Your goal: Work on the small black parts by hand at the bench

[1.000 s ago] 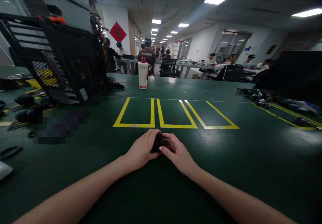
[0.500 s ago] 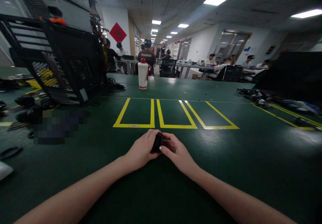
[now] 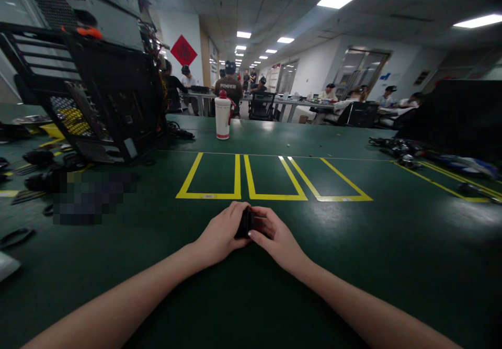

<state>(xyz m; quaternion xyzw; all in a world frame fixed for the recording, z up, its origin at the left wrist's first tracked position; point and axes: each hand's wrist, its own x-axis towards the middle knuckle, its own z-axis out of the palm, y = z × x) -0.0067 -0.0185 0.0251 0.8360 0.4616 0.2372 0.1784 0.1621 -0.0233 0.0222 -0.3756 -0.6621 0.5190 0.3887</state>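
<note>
A small black object (image 3: 245,223), too dark and covered to identify, is held between both hands just in front of the taped frames. My left hand (image 3: 221,234) wraps around its left side, thumb and fingers closed on it. From the right, my right hand (image 3: 276,238) grips its edge with thumb and fingertips. Both hands rest low over the green tabletop (image 3: 251,296). Beyond them, yellow tape (image 3: 278,196) marks out three open-topped frames on the surface.
A white tumbler with a red lid (image 3: 223,117) stands behind the tape. At left is a black computer case (image 3: 113,108), with cables and dark items (image 3: 43,173) near it. Cables (image 3: 403,150) lie at right beside a large black shape (image 3: 458,113). People sit at far tables.
</note>
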